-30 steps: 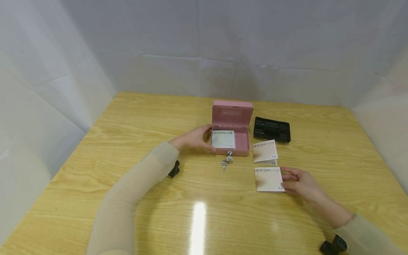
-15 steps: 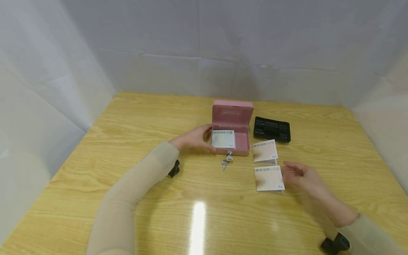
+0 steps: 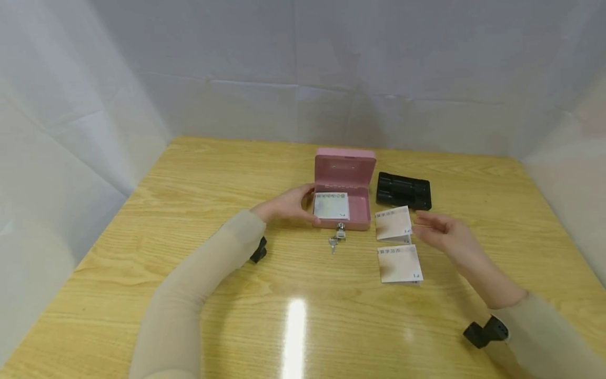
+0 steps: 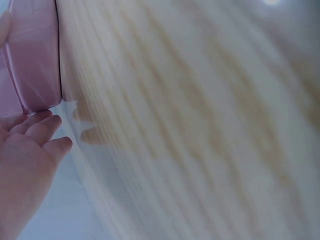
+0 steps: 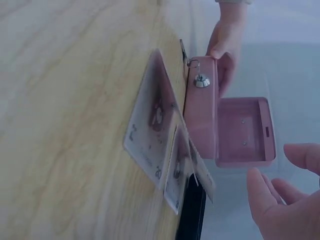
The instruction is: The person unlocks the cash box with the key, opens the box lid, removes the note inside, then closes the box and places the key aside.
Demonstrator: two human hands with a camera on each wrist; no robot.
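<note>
A pink cash box (image 3: 362,208) stands in the middle of the wooden table (image 3: 189,173), its lid up and a small booklet (image 3: 331,206) lying inside. My left hand (image 3: 289,204) holds the box's left side, thumb at the front corner, fingers along the wall; in the left wrist view that hand (image 4: 25,165) meets the pink wall (image 4: 32,55). Keys (image 3: 335,239) hang from the front lock. Two more booklets lie right of the box, an upper one (image 3: 393,223) and a lower one (image 3: 399,264). My right hand (image 3: 437,231) hovers with relaxed fingers beside the upper booklet, holding nothing.
A black plastic tray (image 3: 403,192) lies behind the booklets, right of the box. White sheets wall in the table on three sides. In the right wrist view the open box (image 5: 245,130) and the booklets (image 5: 152,135) show edge-on.
My right hand let go of the lower booklet and moved away from me to the upper booklet's right edge. The left hand and box have stayed put.
</note>
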